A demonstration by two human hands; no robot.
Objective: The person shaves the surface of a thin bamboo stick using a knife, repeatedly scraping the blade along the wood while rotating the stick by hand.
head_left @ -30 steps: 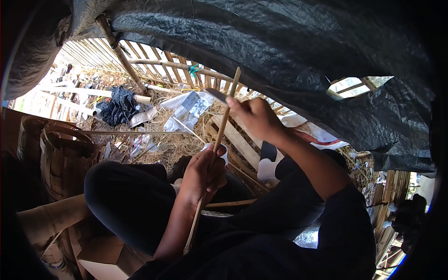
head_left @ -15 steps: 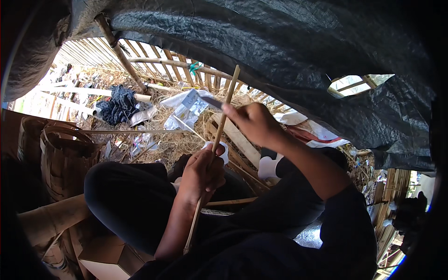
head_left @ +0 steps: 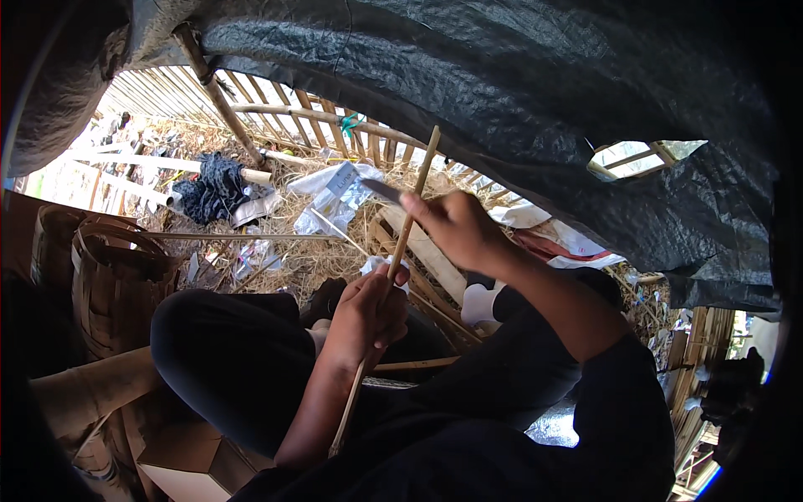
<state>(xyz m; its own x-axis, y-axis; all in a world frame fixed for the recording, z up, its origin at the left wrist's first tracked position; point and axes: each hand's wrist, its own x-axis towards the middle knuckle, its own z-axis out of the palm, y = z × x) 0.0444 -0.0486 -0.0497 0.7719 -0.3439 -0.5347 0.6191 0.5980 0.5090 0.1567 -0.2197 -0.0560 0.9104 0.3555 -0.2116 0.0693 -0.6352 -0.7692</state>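
My left hand (head_left: 365, 314) is wrapped round a long thin bamboo strip (head_left: 416, 213), which slants from my lap up and away to the right. My right hand (head_left: 458, 230) grips a knife, its handle hidden inside the fist. The dark knife blade (head_left: 382, 191) points to the left and lies against the strip above my left hand, with my right thumb close to the strip. Both hands are held over my crossed legs, in dark trousers.
Woven bamboo baskets (head_left: 117, 284) stand at the left, above a thick bamboo pole (head_left: 96, 391) and a cardboard box (head_left: 188, 464). Straw and plastic scraps litter the ground ahead, beside a dark cloth bundle (head_left: 213, 188). A black tarpaulin (head_left: 502, 84) hangs overhead, before a slatted bamboo fence (head_left: 305, 117).
The bamboo strip's upper end has shifted slightly to the right. My left hand has tilted a little with it, and my right hand with the knife has moved slightly down the strip.
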